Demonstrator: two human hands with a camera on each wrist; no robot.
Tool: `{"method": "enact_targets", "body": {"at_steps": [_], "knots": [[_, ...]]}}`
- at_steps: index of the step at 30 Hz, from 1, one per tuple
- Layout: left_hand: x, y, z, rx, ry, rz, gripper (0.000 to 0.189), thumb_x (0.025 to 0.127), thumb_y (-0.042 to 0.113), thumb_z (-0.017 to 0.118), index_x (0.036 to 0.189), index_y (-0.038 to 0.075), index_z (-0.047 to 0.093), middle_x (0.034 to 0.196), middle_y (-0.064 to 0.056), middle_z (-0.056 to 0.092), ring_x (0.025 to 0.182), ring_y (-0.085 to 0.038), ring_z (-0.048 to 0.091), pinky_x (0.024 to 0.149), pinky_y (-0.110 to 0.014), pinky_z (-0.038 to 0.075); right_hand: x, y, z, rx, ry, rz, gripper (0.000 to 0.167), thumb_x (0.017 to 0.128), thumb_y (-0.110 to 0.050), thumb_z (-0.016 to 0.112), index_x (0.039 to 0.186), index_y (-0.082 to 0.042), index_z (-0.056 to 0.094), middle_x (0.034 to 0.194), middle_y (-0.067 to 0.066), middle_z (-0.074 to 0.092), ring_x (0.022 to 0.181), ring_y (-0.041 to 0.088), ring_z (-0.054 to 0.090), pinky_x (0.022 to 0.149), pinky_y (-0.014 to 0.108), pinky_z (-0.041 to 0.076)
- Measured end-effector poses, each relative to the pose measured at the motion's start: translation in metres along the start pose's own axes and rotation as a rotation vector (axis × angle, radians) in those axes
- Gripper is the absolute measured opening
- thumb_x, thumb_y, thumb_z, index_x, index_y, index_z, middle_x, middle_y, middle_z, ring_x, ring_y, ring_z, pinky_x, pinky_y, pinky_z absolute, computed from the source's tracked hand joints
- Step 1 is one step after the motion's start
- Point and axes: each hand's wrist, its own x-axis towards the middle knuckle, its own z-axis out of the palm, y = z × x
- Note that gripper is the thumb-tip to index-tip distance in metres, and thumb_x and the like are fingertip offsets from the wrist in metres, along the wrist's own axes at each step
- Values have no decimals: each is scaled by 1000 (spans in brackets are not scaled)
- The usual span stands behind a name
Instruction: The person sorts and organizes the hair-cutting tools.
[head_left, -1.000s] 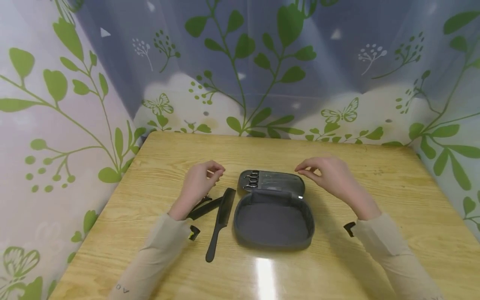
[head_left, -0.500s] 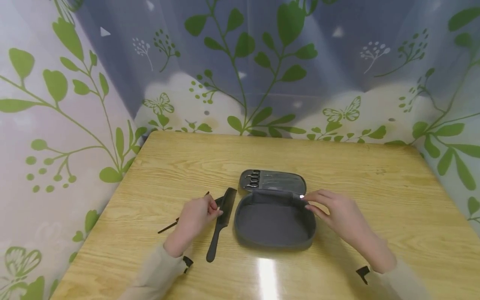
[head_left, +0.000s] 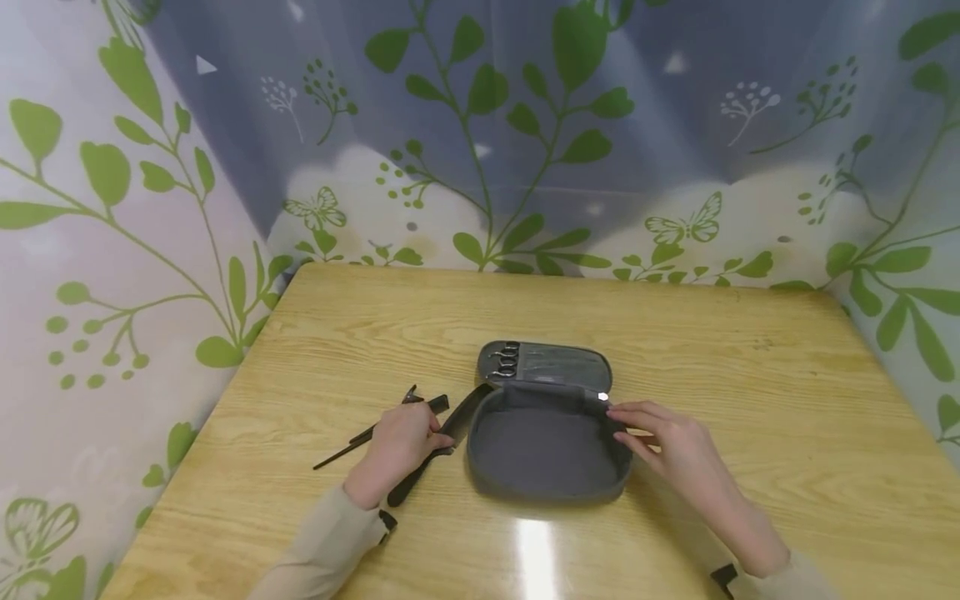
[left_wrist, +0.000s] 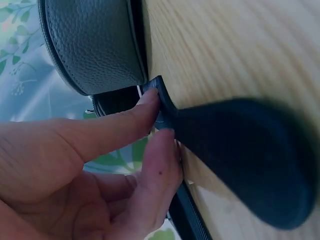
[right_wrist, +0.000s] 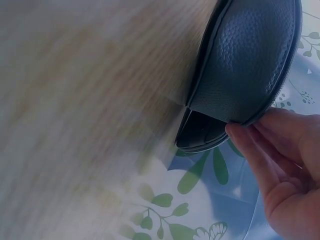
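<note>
Thumb and fingers of the left hand (head_left: 405, 437) pinch a long black plastic-looking comb with a rounded handle (head_left: 467, 414) near its neck, where blade meets handle. It is just left of an open, dark grey, rounded case of pebbled, leather-like material (head_left: 547, 493); whether its far tip touches the case I cannot tell. The right hand (head_left: 686, 446) grips the case's far right rim between thumb and fingers.

A neck hold should balance the comb well; keep the pinch firm so the handle doesn't swing, raise the blade clear of the case wall, and let the right hand merely steady the rim without tipping it.

Counted: two hands, one case with one folded-back grey lid (head_left: 566, 364), one pinched comb. Left of it are at least two more black pieces, a thin tapered rod (head_left: 337, 456) and a flat-ended strip (head_left: 438, 403); the hand hides whether they join. Silvery metal loops (head_left: 507, 360) in the lid are too small to count surely.
</note>
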Motion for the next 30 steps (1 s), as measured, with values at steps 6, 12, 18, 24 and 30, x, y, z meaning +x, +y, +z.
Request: {"method": "enact_targets", "body": {"at_steps": [6, 12, 18, 24, 30], "knots": [[0, 2, -2, 24, -19, -28, 35, 76, 33, 90, 87, 4, 75, 85, -7, 72, 70, -21, 65, 59, -35, 54, 0, -1, 0, 5, -5, 11, 34, 72, 4, 87, 104, -3, 78, 107, 10, 75, 78, 22, 76, 62, 12, 54], [1, 3, -4, 53, -68, -34, 32, 76, 34, 90, 70, 9, 69, 67, 4, 59, 57, -12, 48, 48, -27, 39, -1, -1, 0, 9, -17, 24, 33, 73, 5, 86, 104, -1, 78, 107, 11, 75, 80, 23, 76, 63, 10, 53], [-3, 1, -10, 48, -65, -26, 41, 79, 34, 87, 62, 14, 55, 61, 6, 44, 55, -11, 36, 47, -24, 30, -1, -2, 1, 6, -21, 23, 33, 73, 4, 86, 104, -2, 78, 107, 11, 75, 81, 23, 76, 64, 9, 52], [-5, -10, -15, -21, -27, -2, 22, 86, 24, 80, 79, 11, 64, 66, 3, 57, 54, -9, 43, 49, -23, 35, 0, -2, -1, 34, -23, 33, 32, 74, 5, 86, 104, -1, 78, 107, 12, 75, 81, 25, 76, 64, 9, 53], [-4, -19, -25, -90, 51, 17, 17, 89, 21, 77, 86, 7, 68, 60, 2, 55, 50, -8, 40, 46, -21, 32, -1, 0, -2, 48, -37, 63, 32, 74, 5, 85, 105, -1, 77, 107, 12, 75, 82, 25, 76, 65, 9, 53]]}}
